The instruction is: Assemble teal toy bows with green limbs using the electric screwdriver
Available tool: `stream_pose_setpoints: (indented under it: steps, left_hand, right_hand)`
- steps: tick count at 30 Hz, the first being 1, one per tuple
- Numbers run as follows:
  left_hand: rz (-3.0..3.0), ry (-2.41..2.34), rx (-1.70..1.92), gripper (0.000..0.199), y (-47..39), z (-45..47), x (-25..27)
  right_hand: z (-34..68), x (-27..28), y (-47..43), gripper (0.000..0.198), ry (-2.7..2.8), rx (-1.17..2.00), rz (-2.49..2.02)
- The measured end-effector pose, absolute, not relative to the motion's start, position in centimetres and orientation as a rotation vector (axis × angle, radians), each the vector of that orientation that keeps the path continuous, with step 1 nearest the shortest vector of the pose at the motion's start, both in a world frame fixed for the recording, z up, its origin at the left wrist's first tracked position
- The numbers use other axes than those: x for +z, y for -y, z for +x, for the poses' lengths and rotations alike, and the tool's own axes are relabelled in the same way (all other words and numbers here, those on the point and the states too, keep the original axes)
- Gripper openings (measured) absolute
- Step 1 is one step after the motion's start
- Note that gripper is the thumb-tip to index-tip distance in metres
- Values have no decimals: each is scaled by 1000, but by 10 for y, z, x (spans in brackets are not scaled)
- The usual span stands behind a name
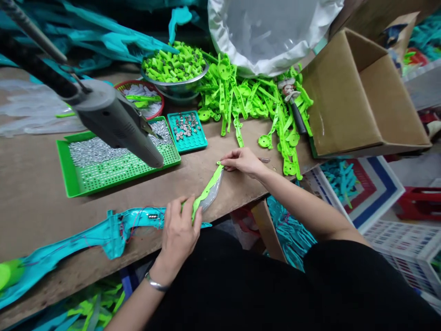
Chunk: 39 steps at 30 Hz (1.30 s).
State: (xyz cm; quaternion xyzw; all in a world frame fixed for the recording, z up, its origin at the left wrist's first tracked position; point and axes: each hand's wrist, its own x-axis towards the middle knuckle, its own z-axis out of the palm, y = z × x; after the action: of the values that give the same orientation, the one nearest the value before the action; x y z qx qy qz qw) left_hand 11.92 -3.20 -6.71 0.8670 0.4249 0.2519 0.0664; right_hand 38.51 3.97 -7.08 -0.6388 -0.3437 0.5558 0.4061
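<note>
Between my two hands lies a curved lime-green plastic strip (207,188) with a clear plastic blade-shaped piece (212,193) along its lower side. My left hand (180,230) wraps its fingers over the strip's near end. At the far end, my right hand (241,162) pinches the strip's tip between thumb and fingers. Under and beside my left hand rests a long turquoise sword-shaped plastic shell (82,236), with thin red wires and small metal parts inside. A thin rod-like tool (264,160) shows beside my right hand.
A grey electric screwdriver (119,122) hangs over a green tray (127,172) of screws. Behind are a turquoise tray (193,142) of button cells, a metal bowl (193,82) of green parts, and a heap of green pieces (248,99). A cardboard box (339,101) stands right.
</note>
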Motion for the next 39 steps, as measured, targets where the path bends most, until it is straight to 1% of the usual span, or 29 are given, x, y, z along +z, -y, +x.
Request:
stream_pose_setpoints:
  steps: [4, 6, 11, 14, 27, 33, 35, 36, 39]
  left_hand:
    - [2565, -1231, 747, 32, 30, 118, -68]
    - [2575, -1197, 699, 35, 30, 118, -67]
    - [2759, -1161, 393, 52, 28, 116, -62]
    - [2855, -1085, 235, 55, 25, 114, -60]
    - [2841, -938, 162, 57, 17, 107, -62]
    - [2807, -943, 128, 65, 18, 109, -58]
    - [2805, -955, 117, 65, 19, 109, -56]
    - [2807, -958, 113, 64, 19, 109, -56]
    - [2818, -958, 113, 62, 19, 109, -57]
  right_hand:
    - [388, -71, -44, 25, 871, 1452, -1605]
    - [390, -71, -46, 27, 860, 1491, -1609]
    - [392, -70, -52, 31, 883, 1549, -1597]
    - [392, -70, -54, 31, 901, 1561, -1619]
    - [390, -65, -57, 33, 963, 1557, -1690]
    - [388, -65, -57, 29, 1023, 1505, -1783]
    - [386, -62, -56, 25, 1131, 1416, -1837]
    - [384, -59, -55, 22, 1241, 1303, -1869]
    - [365, -53, -47, 7, 1711, 742, -1867]
